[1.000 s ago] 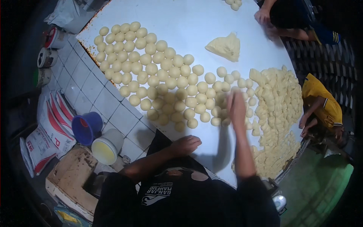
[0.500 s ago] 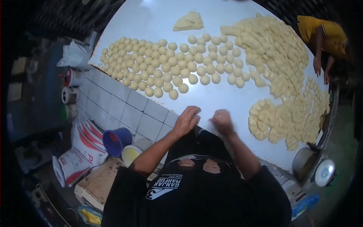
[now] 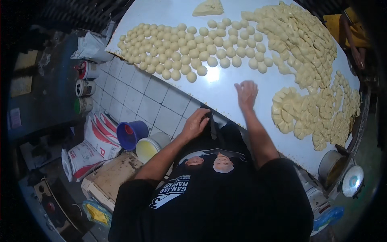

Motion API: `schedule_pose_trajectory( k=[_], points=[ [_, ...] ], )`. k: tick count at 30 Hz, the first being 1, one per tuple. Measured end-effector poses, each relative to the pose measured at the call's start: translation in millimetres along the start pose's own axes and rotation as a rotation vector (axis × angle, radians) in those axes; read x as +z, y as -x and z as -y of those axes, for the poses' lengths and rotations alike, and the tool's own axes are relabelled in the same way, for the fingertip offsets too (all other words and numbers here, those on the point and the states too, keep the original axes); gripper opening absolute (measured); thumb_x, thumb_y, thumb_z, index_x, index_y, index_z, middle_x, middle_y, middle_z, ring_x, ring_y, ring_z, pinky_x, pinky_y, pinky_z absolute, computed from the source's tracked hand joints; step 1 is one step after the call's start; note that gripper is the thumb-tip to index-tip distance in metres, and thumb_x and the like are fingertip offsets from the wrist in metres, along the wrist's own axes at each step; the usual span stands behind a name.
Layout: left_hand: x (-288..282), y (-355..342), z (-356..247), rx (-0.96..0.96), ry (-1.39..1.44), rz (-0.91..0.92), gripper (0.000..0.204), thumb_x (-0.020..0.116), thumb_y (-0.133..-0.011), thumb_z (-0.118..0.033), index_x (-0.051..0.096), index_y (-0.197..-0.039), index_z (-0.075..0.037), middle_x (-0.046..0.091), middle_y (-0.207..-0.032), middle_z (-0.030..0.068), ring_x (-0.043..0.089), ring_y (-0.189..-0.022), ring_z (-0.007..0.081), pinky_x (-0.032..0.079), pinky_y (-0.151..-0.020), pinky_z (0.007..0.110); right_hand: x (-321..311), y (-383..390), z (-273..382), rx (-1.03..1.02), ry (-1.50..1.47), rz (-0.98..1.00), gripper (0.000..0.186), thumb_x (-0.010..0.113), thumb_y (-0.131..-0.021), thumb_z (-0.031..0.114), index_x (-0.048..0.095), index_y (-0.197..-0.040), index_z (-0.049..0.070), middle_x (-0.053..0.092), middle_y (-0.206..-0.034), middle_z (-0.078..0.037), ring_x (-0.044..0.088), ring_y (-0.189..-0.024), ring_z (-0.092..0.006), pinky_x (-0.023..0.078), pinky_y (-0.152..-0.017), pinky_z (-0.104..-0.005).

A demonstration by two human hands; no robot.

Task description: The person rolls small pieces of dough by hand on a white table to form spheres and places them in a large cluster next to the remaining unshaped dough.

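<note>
My right hand (image 3: pixel 247 94) is over the white table (image 3: pixel 225 89), palm down, with its thumb apart from loosely bent fingers and nothing seen in it. At the table's near edge, by my body, my left hand (image 3: pixel 196 124) is loosely curved, thumb and fingers apart, holding nothing visible. Beyond both hands lie many round dough balls (image 3: pixel 185 50), spread from the left corner to the middle. Flattened, overlapping dough pieces (image 3: pixel 298 36) cover the right side. Nearer my right hand is a ring of flat dough pieces (image 3: pixel 284 111). A larger dough slab (image 3: pixel 208 7) sits at the far edge.
On the tiled floor at left stand a purple bucket (image 3: pixel 131 136), a pale tub (image 3: pixel 148 150), a printed sack (image 3: pixel 90 151) and several lidded pails (image 3: pixel 85 87). A metal pot (image 3: pixel 331 163) is by the right corner. Another person's hand (image 3: pixel 358 58) hangs beyond the table's right side.
My right hand has moved forward over the table and changed from a blurred, closed-looking shape to an open one. My left hand has drawn back toward my body. The whole view has shifted slightly.
</note>
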State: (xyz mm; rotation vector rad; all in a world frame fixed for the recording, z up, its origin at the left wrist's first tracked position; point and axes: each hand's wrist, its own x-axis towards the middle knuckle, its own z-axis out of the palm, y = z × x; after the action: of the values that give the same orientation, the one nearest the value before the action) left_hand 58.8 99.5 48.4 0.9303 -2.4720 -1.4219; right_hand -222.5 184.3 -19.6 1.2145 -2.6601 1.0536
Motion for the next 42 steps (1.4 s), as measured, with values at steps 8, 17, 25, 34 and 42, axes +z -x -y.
schedule_pose_trajectory(
  k=[8, 17, 25, 34, 42],
  points=[
    [-5, -81, 31, 0.327, -0.005, 0.113, 0.042, 0.073, -0.095, -0.007, 0.063, -0.136, -0.006, 0.066, -0.131, 0.0168, 0.066, -0.121, 0.0403, 0.056, -0.1, 0.048, -51, 7, 27, 0.197, 0.044, 0.526, 0.061, 0.075, -0.096, 0.016, 0.054, -0.151, 0.0, 0.065, -0.139, -0.023, 0.058, -0.134, -0.0436, 0.048, -0.114, -0.0519],
    [-5, -114, 48, 0.325, 0.009, 0.255, 0.038, 0.069, -0.098, -0.01, 0.064, -0.136, -0.007, 0.066, -0.129, 0.0163, 0.07, -0.109, 0.0404, 0.059, -0.093, 0.048, 13, -75, 89, -0.225, 0.016, 0.073, 0.041, 0.085, -0.094, 0.021, 0.068, -0.125, 0.0, 0.068, -0.133, -0.023, 0.065, -0.12, -0.0439, 0.053, -0.106, -0.0505],
    [-9, -116, 23, 0.206, 0.099, 0.302, 0.042, 0.074, -0.102, -0.015, 0.064, -0.141, -0.004, 0.069, -0.12, 0.0176, 0.07, -0.095, 0.0285, 0.058, -0.087, 0.039, -107, -122, -77, 0.549, 0.293, 0.038, 0.066, 0.085, -0.09, 0.031, 0.055, -0.14, 0.0, 0.068, -0.127, -0.026, 0.06, -0.127, -0.0454, 0.049, -0.107, -0.0543],
    [109, -123, -91, -0.516, 1.022, 0.29, 0.042, 0.063, -0.111, -0.023, 0.059, -0.148, -0.003, 0.071, -0.123, 0.0127, 0.071, -0.105, 0.021, 0.06, -0.092, 0.036, -71, 4, -70, 0.389, -0.007, 0.317, 0.038, 0.071, -0.098, 0.039, 0.066, -0.119, 0.007, 0.074, -0.094, -0.024, 0.074, -0.091, -0.0456, 0.059, -0.079, -0.0588],
    [116, -118, -105, -0.362, 0.903, 0.281, 0.04, 0.062, -0.11, -0.021, 0.061, -0.146, -0.002, 0.073, -0.113, 0.0074, 0.066, -0.086, 0.013, 0.056, -0.073, 0.028, -159, 37, -46, 0.349, -0.309, 0.205, 0.042, 0.087, -0.092, 0.029, 0.073, -0.122, 0.003, 0.066, -0.136, -0.016, 0.065, -0.126, -0.0316, 0.057, -0.098, -0.0447]
  ],
)
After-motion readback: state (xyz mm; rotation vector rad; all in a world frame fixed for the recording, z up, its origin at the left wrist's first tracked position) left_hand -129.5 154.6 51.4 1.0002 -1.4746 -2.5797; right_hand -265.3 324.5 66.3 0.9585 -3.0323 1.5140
